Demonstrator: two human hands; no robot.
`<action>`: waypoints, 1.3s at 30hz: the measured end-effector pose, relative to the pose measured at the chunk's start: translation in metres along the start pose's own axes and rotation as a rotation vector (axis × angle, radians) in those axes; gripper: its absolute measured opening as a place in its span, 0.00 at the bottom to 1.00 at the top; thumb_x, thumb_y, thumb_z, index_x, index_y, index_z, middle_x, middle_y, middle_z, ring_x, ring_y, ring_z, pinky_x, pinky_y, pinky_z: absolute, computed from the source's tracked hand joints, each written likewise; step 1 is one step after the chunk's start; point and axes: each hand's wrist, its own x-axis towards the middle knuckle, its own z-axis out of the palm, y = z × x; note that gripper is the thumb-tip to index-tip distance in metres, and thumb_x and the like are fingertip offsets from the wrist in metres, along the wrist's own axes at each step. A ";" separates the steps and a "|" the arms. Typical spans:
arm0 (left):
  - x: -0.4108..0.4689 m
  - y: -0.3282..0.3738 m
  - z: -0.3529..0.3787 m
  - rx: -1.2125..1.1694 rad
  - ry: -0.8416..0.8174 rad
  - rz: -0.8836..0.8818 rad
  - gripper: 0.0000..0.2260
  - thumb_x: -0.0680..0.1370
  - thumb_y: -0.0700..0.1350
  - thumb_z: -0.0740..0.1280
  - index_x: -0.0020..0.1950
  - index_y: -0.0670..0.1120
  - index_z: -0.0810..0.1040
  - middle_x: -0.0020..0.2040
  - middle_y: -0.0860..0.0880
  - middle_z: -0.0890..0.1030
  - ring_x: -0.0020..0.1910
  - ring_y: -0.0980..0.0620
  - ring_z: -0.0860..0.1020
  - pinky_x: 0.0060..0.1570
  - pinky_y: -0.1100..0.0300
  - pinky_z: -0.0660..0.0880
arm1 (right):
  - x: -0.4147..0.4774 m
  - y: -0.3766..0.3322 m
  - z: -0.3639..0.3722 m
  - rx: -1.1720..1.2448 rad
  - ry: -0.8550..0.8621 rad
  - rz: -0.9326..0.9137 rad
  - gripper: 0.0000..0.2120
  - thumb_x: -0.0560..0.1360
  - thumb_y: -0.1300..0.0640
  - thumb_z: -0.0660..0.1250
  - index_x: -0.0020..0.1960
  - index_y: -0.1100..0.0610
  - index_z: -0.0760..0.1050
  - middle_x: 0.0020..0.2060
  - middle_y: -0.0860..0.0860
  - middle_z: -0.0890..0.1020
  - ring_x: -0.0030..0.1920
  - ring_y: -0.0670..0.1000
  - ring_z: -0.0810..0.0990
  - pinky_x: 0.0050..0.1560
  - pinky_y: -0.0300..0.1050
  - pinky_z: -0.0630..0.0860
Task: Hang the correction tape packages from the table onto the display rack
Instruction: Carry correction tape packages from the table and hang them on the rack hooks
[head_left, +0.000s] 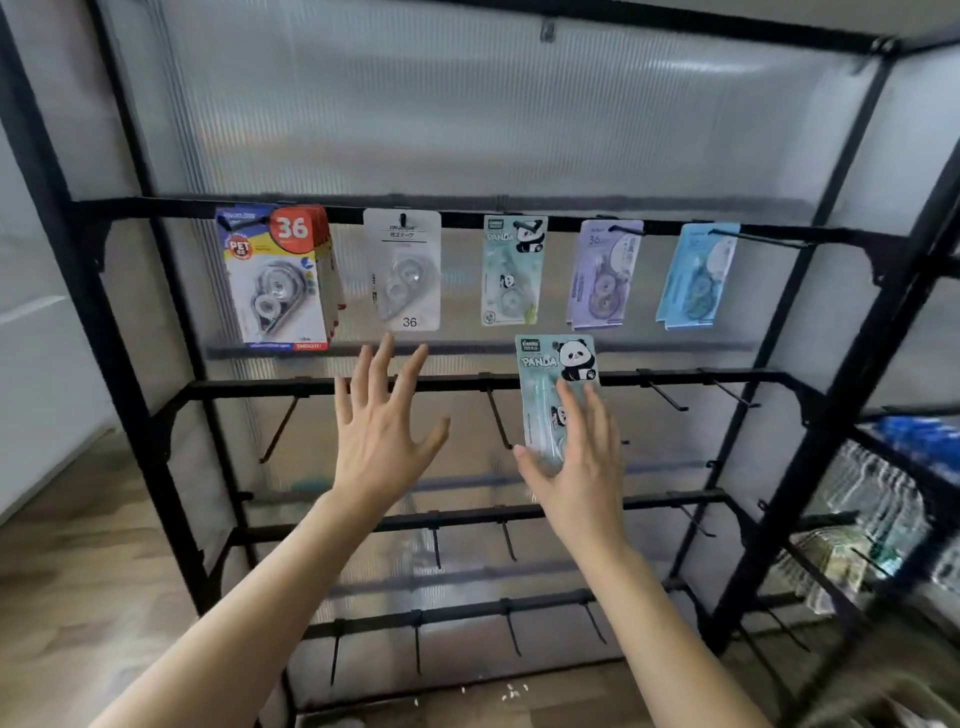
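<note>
Right hand holds panda package.

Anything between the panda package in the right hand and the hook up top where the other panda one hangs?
Nothing visible. The panda package in the right hand sits just below the hung panda package, with open space between. The left hand is off to the side, open.

right side shelf goods blurred, held panda package bottom hidden

Black metal display rack; top rail hooks carry red-blue stack, white pack, panda pack, purple pack, blue pack.
</note>
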 end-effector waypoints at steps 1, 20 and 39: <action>0.000 0.005 0.002 0.002 -0.002 0.009 0.33 0.75 0.55 0.66 0.77 0.55 0.55 0.78 0.47 0.50 0.77 0.47 0.44 0.73 0.46 0.41 | 0.002 0.002 -0.003 0.005 0.002 -0.004 0.35 0.72 0.52 0.72 0.74 0.55 0.61 0.74 0.59 0.61 0.74 0.62 0.58 0.71 0.62 0.59; 0.053 0.044 0.026 0.106 0.121 -0.089 0.32 0.76 0.55 0.65 0.77 0.54 0.55 0.78 0.47 0.50 0.77 0.46 0.46 0.73 0.45 0.44 | 0.149 0.011 0.003 -0.072 0.012 -0.217 0.34 0.74 0.46 0.66 0.75 0.53 0.58 0.75 0.57 0.58 0.74 0.59 0.55 0.69 0.58 0.61; 0.061 0.012 0.043 0.160 0.124 -0.159 0.31 0.76 0.53 0.67 0.76 0.52 0.60 0.77 0.45 0.55 0.76 0.44 0.51 0.72 0.43 0.48 | 0.204 0.028 0.077 -0.173 -0.109 -0.144 0.40 0.72 0.44 0.70 0.76 0.52 0.54 0.76 0.57 0.53 0.74 0.62 0.52 0.67 0.59 0.64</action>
